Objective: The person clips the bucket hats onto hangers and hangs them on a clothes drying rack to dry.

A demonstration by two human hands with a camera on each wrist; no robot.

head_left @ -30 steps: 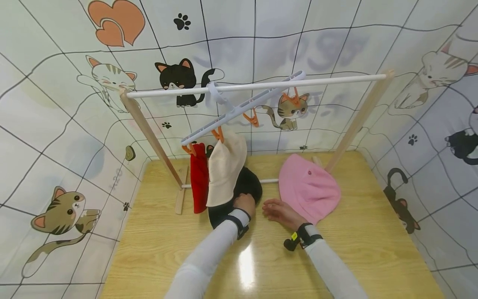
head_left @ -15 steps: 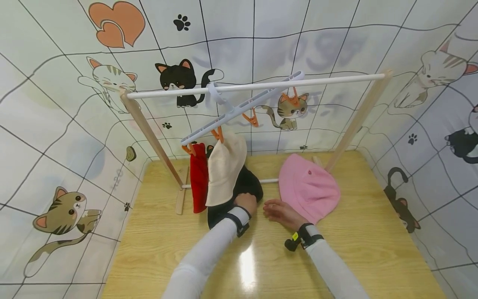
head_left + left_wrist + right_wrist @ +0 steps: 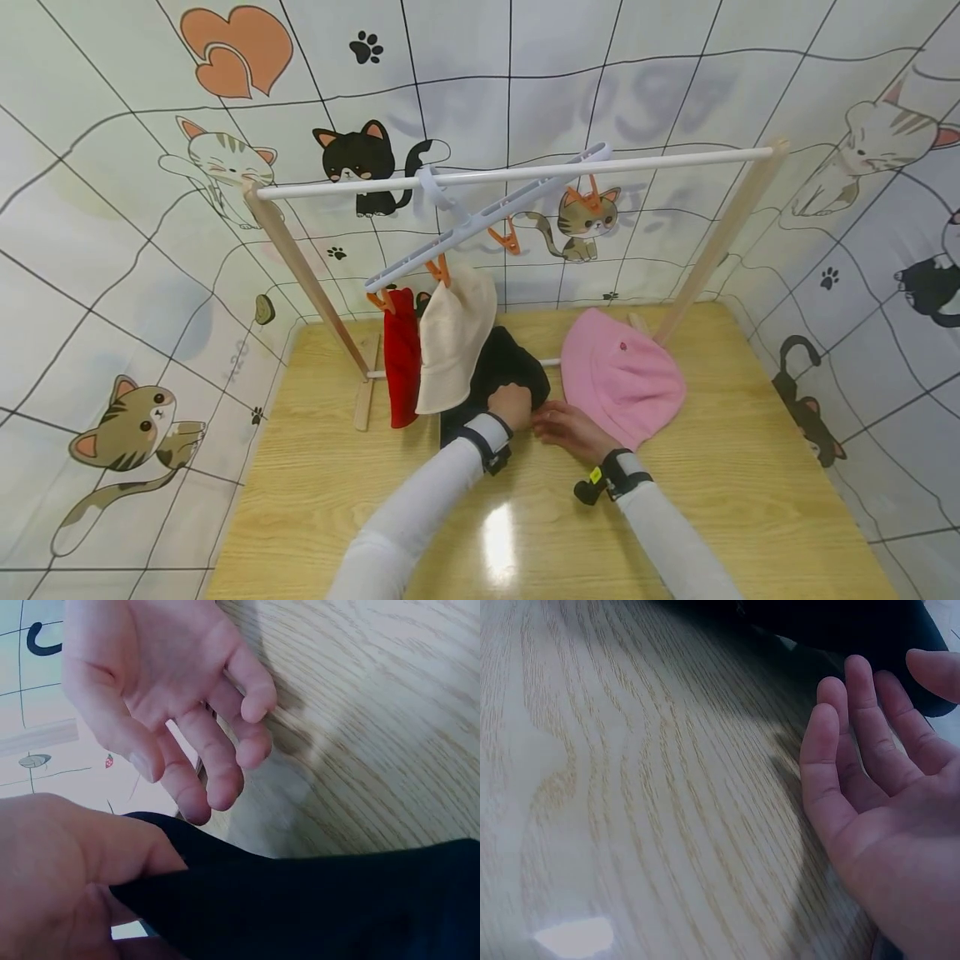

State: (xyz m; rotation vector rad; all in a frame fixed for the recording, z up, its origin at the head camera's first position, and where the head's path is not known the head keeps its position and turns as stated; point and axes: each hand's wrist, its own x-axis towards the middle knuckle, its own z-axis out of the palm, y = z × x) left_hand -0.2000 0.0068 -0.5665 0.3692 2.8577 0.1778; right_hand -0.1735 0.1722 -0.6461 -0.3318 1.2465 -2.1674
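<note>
My left hand (image 3: 512, 405) grips the edge of a black hat (image 3: 510, 362) low over the table. In the left wrist view the thumb and fingers pinch the dark fabric (image 3: 315, 907). My right hand (image 3: 573, 429) is beside it, palm turned up and fingers loosely bent, holding nothing; its fingertips are close to the hat's edge, and the right wrist view does not settle whether they touch. A cream bucket hat (image 3: 450, 350) hangs from an orange clip and hides part of the black hat. Right of my hands lies a pink bucket hat (image 3: 622, 375).
A light-blue hanger (image 3: 480, 221) hangs tilted on the rack's white bar (image 3: 660, 163). Red cloth (image 3: 401, 358) is clipped at its low end. Two orange clips, one of them near the middle (image 3: 510, 240), hold nothing. Wooden posts (image 3: 723, 242) stand either side on the table (image 3: 337, 508).
My left hand has moved a little to the right, drawing the black hat along towards my right hand. The right hand has barely moved.
</note>
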